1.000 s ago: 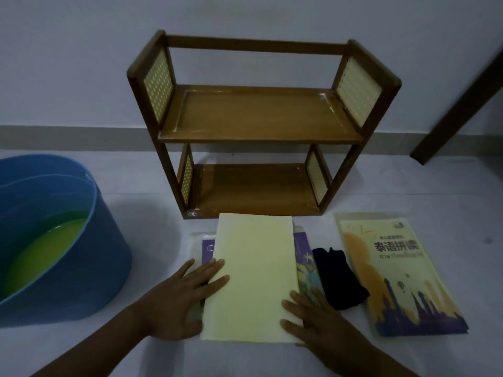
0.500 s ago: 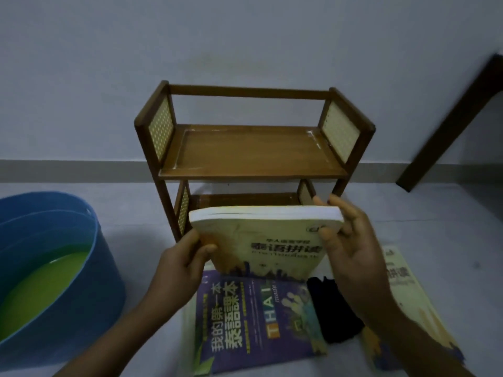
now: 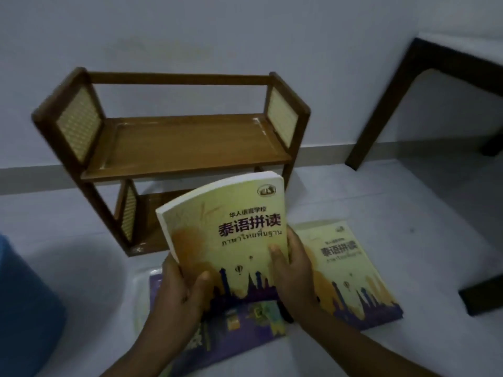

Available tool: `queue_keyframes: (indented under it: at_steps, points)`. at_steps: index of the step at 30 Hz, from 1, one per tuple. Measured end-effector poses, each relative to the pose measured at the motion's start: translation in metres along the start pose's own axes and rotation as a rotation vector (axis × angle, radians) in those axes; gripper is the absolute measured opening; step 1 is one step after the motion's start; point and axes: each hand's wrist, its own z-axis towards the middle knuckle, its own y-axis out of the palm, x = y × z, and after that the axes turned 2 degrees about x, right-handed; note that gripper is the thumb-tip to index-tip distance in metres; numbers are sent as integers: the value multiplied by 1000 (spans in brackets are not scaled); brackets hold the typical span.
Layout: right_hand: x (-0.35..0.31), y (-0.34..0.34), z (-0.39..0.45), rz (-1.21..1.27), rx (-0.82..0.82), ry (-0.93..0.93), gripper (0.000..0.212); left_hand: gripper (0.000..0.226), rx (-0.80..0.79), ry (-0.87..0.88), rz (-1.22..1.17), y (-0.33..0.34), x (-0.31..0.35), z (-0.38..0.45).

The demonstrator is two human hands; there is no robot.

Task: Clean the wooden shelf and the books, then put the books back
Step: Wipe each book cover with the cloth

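- Both hands are on the same yellow book: the left hand clamps its lower left corner, thumb across the cover.
- The right hand grips the lower right edge, thumb pressed flat on the front.
- That book is lifted off the floor, cover facing the camera, tilted a little, its top edge in front of the wooden shelf.
- Under the held book, a purple book lies flat on the floor, partly hidden by the wrists.
- Just right of the held book, a second yellow book with the same cover lies flat on the floor.
- Behind the held book the shelf stands against the wall, both boards bare, woven panels at its ends.
- Well left of the held book, the edge of a blue tub pokes in at the frame's edge.
- Far right of it, a dark table leg slants down to the floor.
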Motion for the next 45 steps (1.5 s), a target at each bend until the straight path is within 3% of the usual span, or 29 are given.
queue_keyframes:
  at_steps: [3,5,8,11,14,17,20,24,27,29,32,34,35,37,40,43,45]
  points:
    - [3,-52,10,-165,110,-24,44,38,-196,-153,-79,42,20,-2]
    - [16,-84,20,-285,127,67,45,43,-322,-226,-108,77,30,3]
    - [35,-125,33,-421,75,146,50,52,-448,-280,-133,126,28,20]
    - [54,-155,52,-513,26,190,43,52,-521,-327,28,174,14,45]
    - [84,-170,71,-601,30,291,49,47,-653,-269,169,205,1,64]
    - [110,-171,83,-657,38,357,56,87,-770,-162,304,217,-29,76]
    - [126,-168,86,-783,-9,349,49,84,-850,18,586,219,-61,78]
    - [129,-156,79,-1099,-71,237,61,81,-778,282,793,200,-67,71]
    - [120,-129,61,-1201,-45,-51,73,79,-669,451,919,157,-59,73]
    - [117,-105,48,-1213,-113,-235,81,79,-580,514,965,112,-67,76]
    - [108,-76,30,-1139,-477,-370,85,86,-483,427,1043,42,-84,72]
    - [112,-61,22,-1145,-712,-287,89,93,-455,281,1015,-2,-95,61]
    - [115,-56,19,-1183,-747,-278,90,96,-454,216,998,-20,-100,55]
    - [119,-45,18,-1176,-728,-258,83,100,-449,136,994,-50,-113,42]
    - [121,-36,27,-981,-527,-201,59,105,-478,72,964,-74,-128,21]
    - [100,-26,33,-707,-300,-184,58,121,-520,77,933,-86,-141,9]
    - [83,-10,33,-653,-336,-248,63,128,-555,97,919,-92,-150,6]
